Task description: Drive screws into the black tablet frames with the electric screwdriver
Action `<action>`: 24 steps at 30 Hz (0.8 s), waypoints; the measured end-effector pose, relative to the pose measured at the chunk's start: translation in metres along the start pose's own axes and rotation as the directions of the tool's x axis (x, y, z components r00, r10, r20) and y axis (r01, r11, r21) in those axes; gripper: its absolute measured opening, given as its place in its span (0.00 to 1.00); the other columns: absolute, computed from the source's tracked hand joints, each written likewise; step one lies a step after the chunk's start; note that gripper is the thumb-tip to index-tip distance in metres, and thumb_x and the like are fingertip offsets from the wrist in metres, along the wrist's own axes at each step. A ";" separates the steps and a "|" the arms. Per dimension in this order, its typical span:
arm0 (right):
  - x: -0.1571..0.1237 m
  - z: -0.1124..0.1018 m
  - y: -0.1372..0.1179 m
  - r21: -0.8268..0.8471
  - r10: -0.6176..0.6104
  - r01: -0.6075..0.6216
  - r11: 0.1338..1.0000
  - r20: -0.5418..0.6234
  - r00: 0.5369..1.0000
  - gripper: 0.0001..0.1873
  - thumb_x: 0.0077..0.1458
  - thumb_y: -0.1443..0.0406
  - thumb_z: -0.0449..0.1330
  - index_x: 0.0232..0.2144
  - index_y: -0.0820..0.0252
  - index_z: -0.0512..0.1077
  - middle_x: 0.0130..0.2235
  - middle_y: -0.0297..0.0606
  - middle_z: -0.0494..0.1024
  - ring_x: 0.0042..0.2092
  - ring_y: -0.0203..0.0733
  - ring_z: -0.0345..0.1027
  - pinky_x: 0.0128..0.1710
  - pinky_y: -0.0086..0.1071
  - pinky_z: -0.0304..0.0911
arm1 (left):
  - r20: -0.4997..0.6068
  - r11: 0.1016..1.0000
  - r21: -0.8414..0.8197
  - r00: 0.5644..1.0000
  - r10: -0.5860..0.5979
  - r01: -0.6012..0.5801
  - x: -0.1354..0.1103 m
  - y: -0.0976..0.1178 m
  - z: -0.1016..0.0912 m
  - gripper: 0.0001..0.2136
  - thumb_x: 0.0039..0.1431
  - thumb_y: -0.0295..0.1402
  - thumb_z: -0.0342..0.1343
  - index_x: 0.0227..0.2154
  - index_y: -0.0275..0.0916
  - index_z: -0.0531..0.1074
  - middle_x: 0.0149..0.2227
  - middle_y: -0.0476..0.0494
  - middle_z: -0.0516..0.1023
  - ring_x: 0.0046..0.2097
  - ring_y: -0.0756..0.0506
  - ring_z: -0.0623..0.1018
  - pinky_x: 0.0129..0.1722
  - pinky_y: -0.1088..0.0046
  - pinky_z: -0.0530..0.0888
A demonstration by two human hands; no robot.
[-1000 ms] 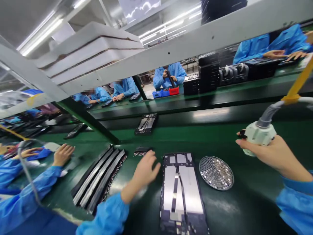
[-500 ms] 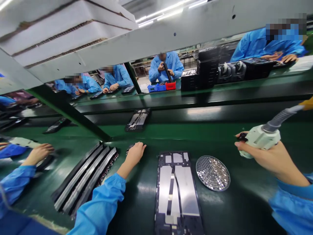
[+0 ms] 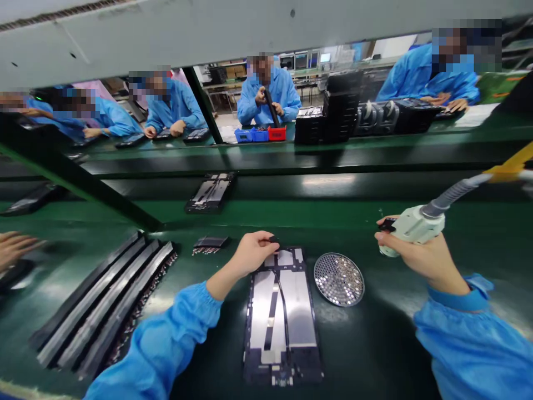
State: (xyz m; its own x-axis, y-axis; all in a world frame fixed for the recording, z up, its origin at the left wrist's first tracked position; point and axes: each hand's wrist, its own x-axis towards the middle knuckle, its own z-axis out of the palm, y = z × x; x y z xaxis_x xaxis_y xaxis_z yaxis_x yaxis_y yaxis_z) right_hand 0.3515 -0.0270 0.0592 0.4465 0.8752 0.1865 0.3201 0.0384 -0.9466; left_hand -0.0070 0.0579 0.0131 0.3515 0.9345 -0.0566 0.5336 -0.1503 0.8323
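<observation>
My left hand (image 3: 253, 253) pinches one small piece (image 3: 273, 239) at one device's (image 3: 280, 319) top edge, beside one round dish (image 3: 339, 279); my right hand (image 3: 420, 261) grips one tool (image 3: 418, 225). Earlier, the left covered one bundle (image 3: 211, 243).

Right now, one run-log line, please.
left hand: black part at far end of device; right hand: pale tool; round dish: beside device

A factory assembly line: beyond the left hand (image 3: 255, 254) and right hand (image 3: 427, 258), workers (image 3: 270, 91) in matching blue coats line a long green counter (image 3: 258, 160) bearing black stacks (image 3: 341, 108). Similar opened devices (image 3: 297, 311) lie beside and beyond the left hand.
</observation>
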 end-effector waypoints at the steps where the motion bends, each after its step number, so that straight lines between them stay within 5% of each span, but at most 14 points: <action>1: 0.000 0.001 0.000 0.006 -0.002 0.002 1.000 0.009 1.000 0.22 0.36 0.54 0.74 0.33 0.59 0.77 0.32 0.39 0.79 0.31 0.45 0.74 0.31 0.36 0.74 | 0.031 1.000 -0.031 1.000 0.004 -0.003 0.004 0.002 0.013 0.13 0.61 0.38 0.60 0.44 0.36 0.77 0.32 0.44 0.84 0.35 0.44 0.84 0.37 0.69 0.82; 4: 0.000 0.003 0.000 0.020 -0.003 0.002 1.000 0.033 0.999 0.22 0.36 0.55 0.74 0.34 0.59 0.76 0.32 0.39 0.78 0.30 0.44 0.73 0.31 0.37 0.73 | 0.074 0.997 -0.071 0.997 0.038 -0.033 0.015 0.005 0.042 0.14 0.58 0.34 0.63 0.46 0.36 0.76 0.27 0.48 0.81 0.29 0.46 0.82 0.31 0.71 0.80; 6: -0.001 0.005 -0.002 0.040 -0.011 0.009 0.999 0.041 0.999 0.22 0.37 0.55 0.74 0.34 0.59 0.76 0.32 0.39 0.78 0.30 0.43 0.72 0.30 0.36 0.73 | 0.068 0.995 -0.066 0.994 0.081 -0.076 0.021 0.004 0.054 0.11 0.56 0.32 0.64 0.42 0.37 0.77 0.33 0.45 0.83 0.31 0.47 0.82 0.32 0.72 0.80; 9: -0.002 0.006 -0.003 0.053 -0.022 0.019 0.998 0.056 0.998 0.21 0.38 0.56 0.74 0.34 0.59 0.76 0.31 0.38 0.78 0.28 0.42 0.71 0.29 0.35 0.72 | 0.056 0.988 -0.022 0.987 0.152 -0.151 0.028 0.001 0.062 0.04 0.55 0.29 0.64 0.34 0.37 0.79 0.44 0.42 0.83 0.36 0.48 0.82 0.38 0.72 0.81; 14: -0.002 0.006 -0.004 0.031 -0.022 0.021 0.999 0.054 0.998 0.20 0.39 0.57 0.73 0.34 0.59 0.76 0.31 0.37 0.78 0.29 0.41 0.72 0.29 0.34 0.72 | 0.112 0.948 0.126 0.954 0.280 -0.293 0.030 -0.005 0.064 0.03 0.58 0.28 0.62 0.33 0.38 0.81 0.46 0.42 0.83 0.44 0.44 0.83 0.47 0.67 0.80; 24: -0.001 0.011 0.006 0.059 -0.016 0.018 0.998 -0.029 0.999 0.23 0.43 0.54 0.75 0.39 0.58 0.75 0.33 0.38 0.78 0.34 0.46 0.75 0.33 0.37 0.73 | 0.397 0.678 0.353 0.760 0.515 -0.644 0.012 -0.002 0.056 0.15 0.70 0.36 0.52 0.48 0.33 0.79 0.56 0.30 0.78 0.62 0.35 0.74 0.66 0.51 0.67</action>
State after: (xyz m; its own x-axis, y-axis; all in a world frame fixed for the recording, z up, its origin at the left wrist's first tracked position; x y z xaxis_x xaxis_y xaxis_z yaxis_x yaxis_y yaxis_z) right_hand 0.3435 -0.0219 0.0507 0.4652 0.8601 0.2096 0.2783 0.0827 -0.9569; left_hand 0.0390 0.0511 -0.0203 0.8472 0.5044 0.1668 0.4072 -0.8181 0.4061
